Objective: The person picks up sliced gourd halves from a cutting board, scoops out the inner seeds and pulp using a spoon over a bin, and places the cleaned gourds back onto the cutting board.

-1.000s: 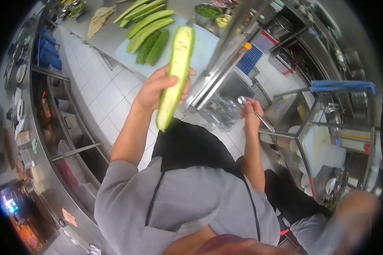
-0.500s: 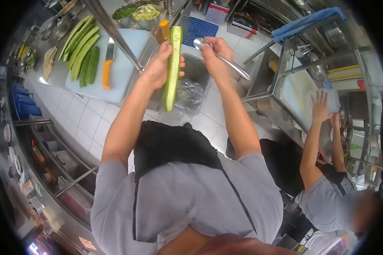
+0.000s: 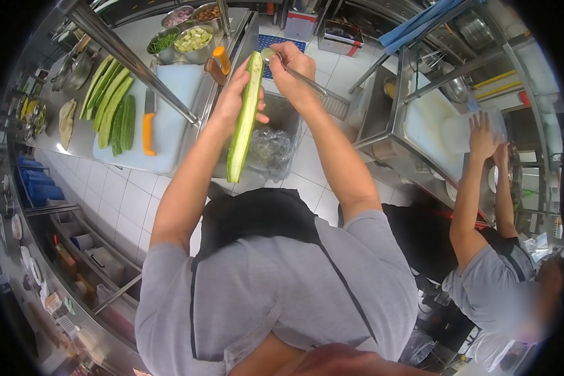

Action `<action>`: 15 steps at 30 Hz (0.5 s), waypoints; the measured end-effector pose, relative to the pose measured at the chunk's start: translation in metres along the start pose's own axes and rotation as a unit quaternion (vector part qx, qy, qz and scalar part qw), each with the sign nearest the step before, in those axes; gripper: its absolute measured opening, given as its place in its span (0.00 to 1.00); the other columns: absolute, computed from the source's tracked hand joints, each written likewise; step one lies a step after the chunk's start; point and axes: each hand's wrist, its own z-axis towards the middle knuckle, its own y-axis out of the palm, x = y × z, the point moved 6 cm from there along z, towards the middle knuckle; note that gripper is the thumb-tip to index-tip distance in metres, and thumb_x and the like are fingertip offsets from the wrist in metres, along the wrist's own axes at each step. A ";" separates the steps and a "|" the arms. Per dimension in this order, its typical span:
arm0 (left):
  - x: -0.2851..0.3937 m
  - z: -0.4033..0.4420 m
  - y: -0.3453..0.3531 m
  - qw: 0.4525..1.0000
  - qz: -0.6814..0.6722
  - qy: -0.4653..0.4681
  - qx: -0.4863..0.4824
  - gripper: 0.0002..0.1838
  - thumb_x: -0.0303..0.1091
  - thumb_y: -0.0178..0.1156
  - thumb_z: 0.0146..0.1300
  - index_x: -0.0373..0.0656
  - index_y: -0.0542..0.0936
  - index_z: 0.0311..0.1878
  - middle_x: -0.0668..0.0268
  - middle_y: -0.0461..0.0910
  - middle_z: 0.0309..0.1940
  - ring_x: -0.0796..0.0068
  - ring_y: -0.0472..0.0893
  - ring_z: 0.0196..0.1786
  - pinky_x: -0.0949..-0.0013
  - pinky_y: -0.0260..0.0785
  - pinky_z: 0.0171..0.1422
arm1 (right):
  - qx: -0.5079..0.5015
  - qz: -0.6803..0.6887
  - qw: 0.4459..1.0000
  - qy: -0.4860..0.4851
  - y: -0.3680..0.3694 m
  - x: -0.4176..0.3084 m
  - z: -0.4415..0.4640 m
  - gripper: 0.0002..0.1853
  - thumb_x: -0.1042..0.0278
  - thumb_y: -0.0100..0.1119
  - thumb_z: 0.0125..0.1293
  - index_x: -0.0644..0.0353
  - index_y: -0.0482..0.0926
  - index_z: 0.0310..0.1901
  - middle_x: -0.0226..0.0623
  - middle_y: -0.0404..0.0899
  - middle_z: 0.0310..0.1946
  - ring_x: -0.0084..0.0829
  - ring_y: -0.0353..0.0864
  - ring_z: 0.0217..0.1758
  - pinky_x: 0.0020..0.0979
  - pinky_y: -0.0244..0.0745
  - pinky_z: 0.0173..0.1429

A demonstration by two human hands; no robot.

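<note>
My left hand (image 3: 235, 97) is wrapped round a long halved cucumber (image 3: 244, 125), cut face up, held over a grey bin (image 3: 284, 116) with a clear plastic bag (image 3: 268, 147) in it. In my right hand (image 3: 292, 72) is a metal spoon (image 3: 305, 80), its bowl at the far end of the cucumber's cut face. A knife with an orange handle (image 3: 148, 135) lies on the pale cutting board (image 3: 172, 94), beside two whole cucumbers (image 3: 122, 125) and several cut ones (image 3: 109, 94).
Metal bowls of chopped green pieces (image 3: 194, 39) and green slices (image 3: 163, 42) stand at the counter's far end. An upright metal post (image 3: 135, 62) rises over the board. At the right, a co-worker's hands (image 3: 482, 138) hold a clear container beside another board (image 3: 429, 128).
My right hand has come in from the right, bringing the spoon to the cucumber's far end. My left hand has brought the cucumber over the bin. The co-worker's hands have come into view.
</note>
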 end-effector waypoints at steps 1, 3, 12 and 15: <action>0.001 0.003 -0.002 0.999 0.033 0.019 0.014 0.28 0.46 0.40 0.78 0.60 0.56 0.78 0.66 0.73 0.35 0.75 0.77 0.31 0.66 0.80 0.29 | -0.003 -0.004 1.000 -0.001 0.001 0.001 0.001 0.10 0.70 0.59 0.62 0.65 0.83 0.43 0.45 0.85 0.29 0.35 0.86 0.31 0.34 0.79 0.38; 0.003 0.011 -0.008 0.993 0.101 0.055 0.040 0.28 0.48 0.40 0.78 0.56 0.57 0.78 0.67 0.74 0.36 0.79 0.76 0.32 0.70 0.77 0.29 | -0.004 -0.020 1.000 -0.004 0.004 0.005 0.002 0.11 0.70 0.60 0.62 0.65 0.83 0.43 0.44 0.86 0.29 0.32 0.86 0.30 0.32 0.79 0.38; 0.004 0.017 -0.012 0.985 0.162 0.063 0.023 0.27 0.48 0.42 0.78 0.50 0.63 0.76 0.68 0.76 0.31 0.81 0.76 0.32 0.73 0.73 0.28 | -0.024 -0.059 0.998 -0.017 0.007 0.014 0.006 0.10 0.70 0.59 0.61 0.64 0.84 0.41 0.43 0.85 0.26 0.31 0.85 0.28 0.32 0.78 0.35; 0.001 0.019 -0.015 0.987 0.150 0.050 0.019 0.27 0.47 0.42 0.78 0.50 0.63 0.76 0.67 0.77 0.30 0.79 0.76 0.30 0.73 0.73 0.28 | -0.055 -0.006 0.998 0.012 0.009 0.019 0.001 0.08 0.70 0.59 0.60 0.63 0.84 0.39 0.43 0.85 0.26 0.35 0.85 0.29 0.34 0.77 0.36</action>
